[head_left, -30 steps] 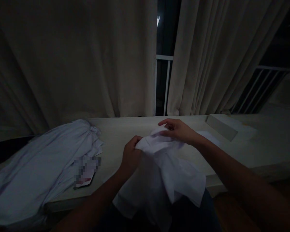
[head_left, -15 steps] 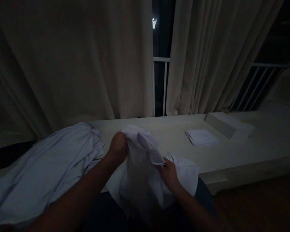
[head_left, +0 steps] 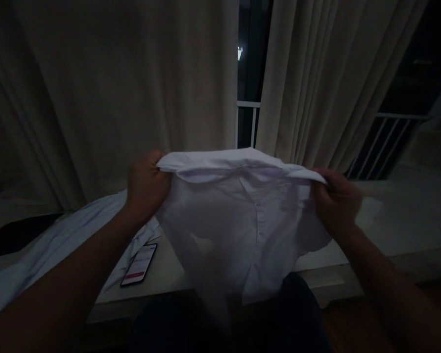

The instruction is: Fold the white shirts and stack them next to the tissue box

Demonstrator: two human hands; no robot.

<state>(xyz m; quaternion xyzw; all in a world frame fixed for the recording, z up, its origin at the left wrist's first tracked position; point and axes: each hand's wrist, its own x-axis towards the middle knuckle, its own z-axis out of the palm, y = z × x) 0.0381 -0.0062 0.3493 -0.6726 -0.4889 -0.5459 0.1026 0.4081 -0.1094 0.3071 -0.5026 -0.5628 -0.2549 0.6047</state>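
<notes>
Left hand clenched on the left end of the white shirt, fingers curled around the top edge with the thumb tucked behind the cloth. Right hand pinching the other end, fabric gathered between thumb and fingers. Between them the shirt is stretched wide and held up in the air, in front of the chest and above the near edge of the table, its top edge folded over like a collar band and pulled almost straight. Below that line the cloth hangs loose, a button placket running down the middle, the hem falling in soft uneven folds toward the dark lap.

The shirt blocks a good part of the table behind it (whatever lies in the middle of the surface cannot be seen). To the left, just beside the left forearm, a heap of pale bluish fabric sprawls over the table, rumpled and creased, spilling toward the near edge. A phone lies flat at the edge of that heap, screen up, slim and dark-framed, with a red strip showing on the display.

The table itself looks light and smooth, wood-toned, with a thick front edge. Behind it, heavy beige curtains hang in long vertical pleats, parted in the middle to show a dark window gap with a white railing across it. More railing bars show at the far right. The light is dim, everything muted and soft.
</notes>
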